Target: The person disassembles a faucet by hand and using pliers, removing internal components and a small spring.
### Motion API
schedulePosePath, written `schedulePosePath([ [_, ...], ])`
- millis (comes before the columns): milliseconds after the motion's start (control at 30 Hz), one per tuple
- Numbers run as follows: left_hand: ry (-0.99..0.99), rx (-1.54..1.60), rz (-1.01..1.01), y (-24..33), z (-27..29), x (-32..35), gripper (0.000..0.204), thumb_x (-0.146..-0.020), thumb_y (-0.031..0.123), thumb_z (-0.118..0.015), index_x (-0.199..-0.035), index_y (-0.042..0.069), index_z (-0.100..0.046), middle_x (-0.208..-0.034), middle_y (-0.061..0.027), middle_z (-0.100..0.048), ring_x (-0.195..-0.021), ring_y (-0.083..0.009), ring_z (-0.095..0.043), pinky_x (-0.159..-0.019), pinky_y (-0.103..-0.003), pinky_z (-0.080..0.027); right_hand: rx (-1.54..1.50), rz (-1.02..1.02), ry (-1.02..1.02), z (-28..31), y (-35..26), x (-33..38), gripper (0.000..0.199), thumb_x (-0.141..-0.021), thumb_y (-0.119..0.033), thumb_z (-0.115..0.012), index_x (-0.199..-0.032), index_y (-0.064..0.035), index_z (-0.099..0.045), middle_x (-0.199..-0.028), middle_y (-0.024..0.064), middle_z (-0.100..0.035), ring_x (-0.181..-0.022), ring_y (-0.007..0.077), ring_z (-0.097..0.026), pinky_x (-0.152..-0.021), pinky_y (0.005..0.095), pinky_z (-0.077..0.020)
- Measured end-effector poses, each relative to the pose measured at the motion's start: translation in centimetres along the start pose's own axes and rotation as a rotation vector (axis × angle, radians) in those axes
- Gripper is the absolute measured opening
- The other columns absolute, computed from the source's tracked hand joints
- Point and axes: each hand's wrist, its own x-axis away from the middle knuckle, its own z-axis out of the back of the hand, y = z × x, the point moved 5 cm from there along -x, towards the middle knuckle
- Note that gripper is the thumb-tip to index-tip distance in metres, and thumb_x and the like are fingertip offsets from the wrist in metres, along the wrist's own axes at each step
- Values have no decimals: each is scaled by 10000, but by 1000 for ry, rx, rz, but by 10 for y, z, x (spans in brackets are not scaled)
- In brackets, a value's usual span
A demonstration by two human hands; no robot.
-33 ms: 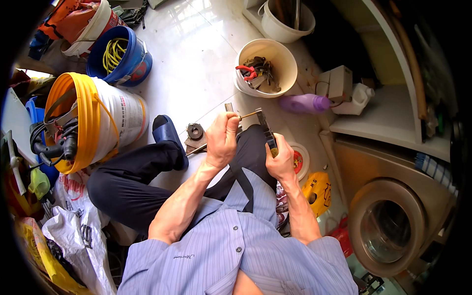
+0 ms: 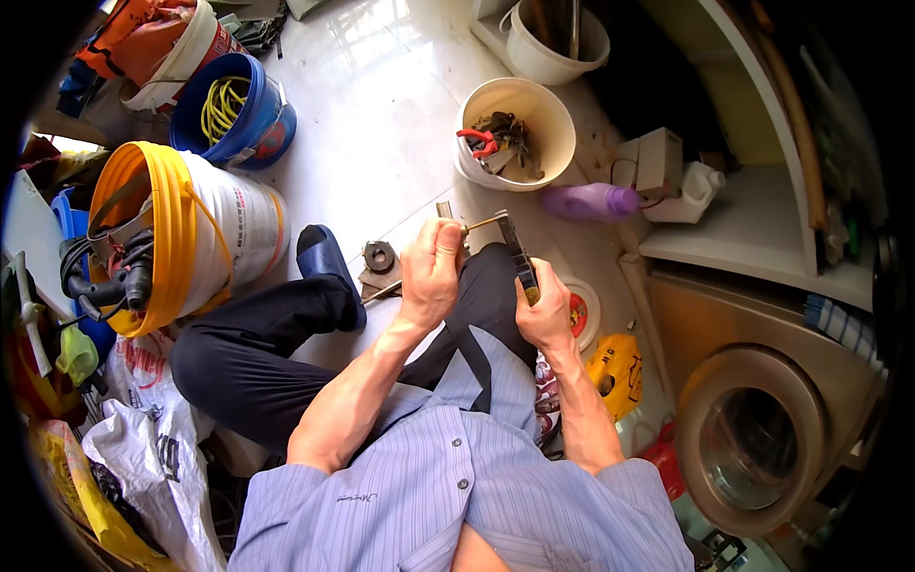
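Observation:
My left hand (image 2: 431,270) is closed in a fist around a thin brass-coloured rod (image 2: 484,224), which sticks out to the right. Its far end meets the upper end of a long, narrow dark tool (image 2: 515,246). Around the lower part of that tool, near a yellowish patch, the fingers of my right hand (image 2: 543,310) are wrapped. A short metal piece (image 2: 443,209) shows just above my left fist; whether the fist holds it is hidden. Both hands are over my thigh. Left of my left hand, a black ring (image 2: 378,255) sits on a flat brownish piece on the floor.
A cream bucket (image 2: 562,105) holds red-handled pliers and other tools. Beside it lies a purple bottle (image 2: 591,201). To the left stand a yellow-rimmed bucket (image 2: 243,214) with a power tool and a blue bucket (image 2: 274,124) with yellow cord. A washing machine (image 2: 658,315) is at right.

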Motion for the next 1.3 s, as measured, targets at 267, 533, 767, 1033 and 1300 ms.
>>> schedulePosePath([
  [267, -264, 401, 477, 40, 5, 0, 509, -1079, 535, -450, -883, 77, -554, -629, -48, -553, -417, -112, -467, -385, -247, -345, -24, 168, 136, 16, -25, -10, 222, -906, -2, -648, -1124, 18, -608, -872, 207, -656, -763, 390, -657, -709, 416, -527],
  [533, -77, -653, -915, 123, 44, 1, 207, -924, 72, -719, -1094, 23, -612, -913, -159, -668, -750, -333, -654, -647, -396, -530, -230, 77, 78, 11, -64, -8, 216, -892, -9, -663, -1097, 15, -602, -869, 215, -658, -793, 405, -678, -715, 426, -538],
  [767, -101, -593, -909, 132, 47, -6, 142, -972, 142, -685, -990, 25, -607, -772, -140, -610, -646, -320, -613, -580, -413, -486, -184, 159, 127, 14, -73, -12, 211, -887, -11, -666, -1086, 13, -599, -865, 215, -654, -794, 411, -673, -711, 431, -537],
  [1033, -470, 676, 666, 84, 24, 8, 540, -1091, 544, -396, -812, 95, -508, -545, -13, -431, -391, -157, -373, -364, -290, -314, -139, 196, 149, 12, -56, -10, 172, -929, -22, -650, -1093, 14, -612, -883, 178, -677, -767, 347, -684, -704, 388, -534],
  [1300, -65, -614, -898, 115, 41, -12, 142, -1001, 140, -663, -1045, 16, -608, -756, -162, -604, -629, -338, -606, -585, -405, -486, -168, 129, 97, 7, -63, -16, 209, -889, -9, -666, -1085, 13, -598, -863, 214, -654, -779, 410, -669, -706, 423, -536],
])
